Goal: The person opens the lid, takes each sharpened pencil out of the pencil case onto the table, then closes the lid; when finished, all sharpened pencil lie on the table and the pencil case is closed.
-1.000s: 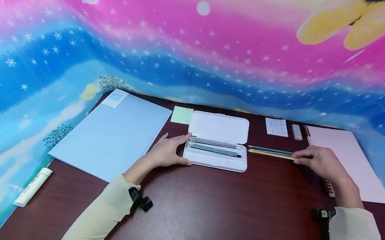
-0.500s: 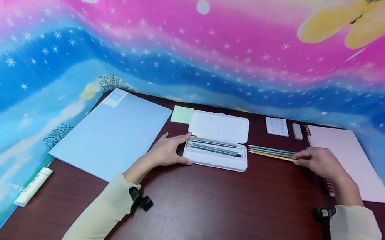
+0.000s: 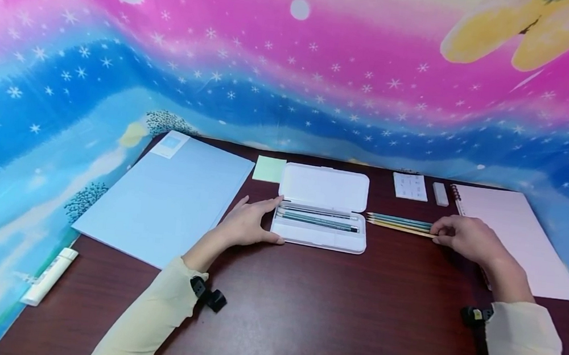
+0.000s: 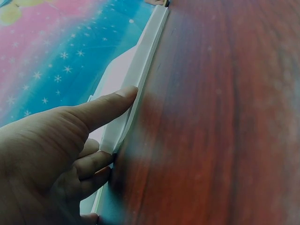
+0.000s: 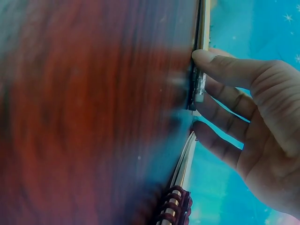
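A white pencil case lies with its lid folded back. Several green and dark pencils lie lengthwise inside it. My left hand grips the case's left end, its thumb on the front wall in the left wrist view and the other fingers around the end. Right of the case, my right hand pinches the rear ends of several green and yellow pencils with thumb and fingers. Their sharpened tips point left, near the case's right side. One pencil's eraser end shows below the thumb in the right wrist view.
A light blue folder lies at left, with a white tube before it. Green sticky notes, a small printed card and an eraser line the back. A pink spiral notebook is partly under the right hand.
The pencils at my right hand have spread side by side, so more of them show. My right hand has shifted slightly left; the left hand and case stay put.
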Available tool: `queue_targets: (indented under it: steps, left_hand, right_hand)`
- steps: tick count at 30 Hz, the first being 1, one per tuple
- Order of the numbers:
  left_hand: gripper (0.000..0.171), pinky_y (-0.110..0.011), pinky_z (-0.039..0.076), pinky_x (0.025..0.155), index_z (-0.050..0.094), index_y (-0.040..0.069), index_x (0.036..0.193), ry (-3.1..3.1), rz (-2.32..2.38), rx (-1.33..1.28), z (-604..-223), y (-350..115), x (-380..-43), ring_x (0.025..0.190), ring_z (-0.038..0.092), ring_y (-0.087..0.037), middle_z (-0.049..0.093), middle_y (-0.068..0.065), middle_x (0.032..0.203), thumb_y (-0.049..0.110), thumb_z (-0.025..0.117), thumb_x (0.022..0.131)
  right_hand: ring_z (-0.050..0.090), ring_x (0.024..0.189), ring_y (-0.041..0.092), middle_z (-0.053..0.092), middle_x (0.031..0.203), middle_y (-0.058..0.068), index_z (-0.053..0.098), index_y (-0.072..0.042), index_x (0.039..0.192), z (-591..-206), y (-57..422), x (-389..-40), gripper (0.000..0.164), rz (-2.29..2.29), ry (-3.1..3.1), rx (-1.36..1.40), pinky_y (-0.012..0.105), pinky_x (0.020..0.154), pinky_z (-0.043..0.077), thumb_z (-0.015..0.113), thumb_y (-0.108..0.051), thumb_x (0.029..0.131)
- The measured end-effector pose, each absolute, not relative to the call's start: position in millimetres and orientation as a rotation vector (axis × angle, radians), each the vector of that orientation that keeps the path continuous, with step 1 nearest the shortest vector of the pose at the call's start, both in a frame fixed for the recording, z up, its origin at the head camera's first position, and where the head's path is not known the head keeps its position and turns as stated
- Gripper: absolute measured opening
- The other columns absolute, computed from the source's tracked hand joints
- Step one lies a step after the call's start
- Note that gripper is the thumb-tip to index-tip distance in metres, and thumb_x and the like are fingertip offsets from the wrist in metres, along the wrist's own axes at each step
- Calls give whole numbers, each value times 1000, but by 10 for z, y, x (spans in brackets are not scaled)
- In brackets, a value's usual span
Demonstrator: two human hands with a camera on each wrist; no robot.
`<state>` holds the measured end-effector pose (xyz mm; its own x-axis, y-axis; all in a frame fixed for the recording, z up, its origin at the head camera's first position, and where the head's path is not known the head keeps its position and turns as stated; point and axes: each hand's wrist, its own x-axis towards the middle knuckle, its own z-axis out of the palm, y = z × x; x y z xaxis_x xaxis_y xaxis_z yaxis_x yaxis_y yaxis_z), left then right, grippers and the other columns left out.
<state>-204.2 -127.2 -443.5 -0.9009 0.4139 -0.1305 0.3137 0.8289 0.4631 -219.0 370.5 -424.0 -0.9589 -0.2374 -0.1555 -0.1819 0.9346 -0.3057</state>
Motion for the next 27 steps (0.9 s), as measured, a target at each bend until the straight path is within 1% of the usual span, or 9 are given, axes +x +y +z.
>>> queue_targets:
  steps: [3,7,16,27]
  left_hand:
    - [104,-56,10,129,27,24,162,2782,651,560,-4441,-1272,-2043,150,39,-23,41,-5,162,57,80,80]
    - [103,-56,10,129,27,24,162,2781,651,562,-4450,-1274,-2043,150,40,-24,41,-5,162,57,80,80]
    - [103,-56,10,129,27,23,162,2791,651,562,-4437,-1276,-2038,149,41,-23,41,-4,162,57,80,80]
    - [104,-56,10,129,27,24,162,2783,656,544,-4449,-1270,-2049,150,40,-23,41,-5,162,57,81,79]
  right_hand:
    - [63,84,20,74,91,0,76,-16,100,-4231,3696,-2197,8,-407,2908,-318,49,79,50,71,-15,94]
    - [63,84,22,74,91,3,76,-15,100,-4216,3690,-2201,8,-387,2920,-311,52,78,50,70,-15,94]
    - [61,86,26,74,93,8,75,-14,97,-4206,3668,-2244,5,-399,2938,-282,54,79,48,72,-15,93]
    - [61,84,24,74,91,5,74,-14,96,-4224,3657,-2244,4,-408,2932,-274,51,80,48,71,-15,93]
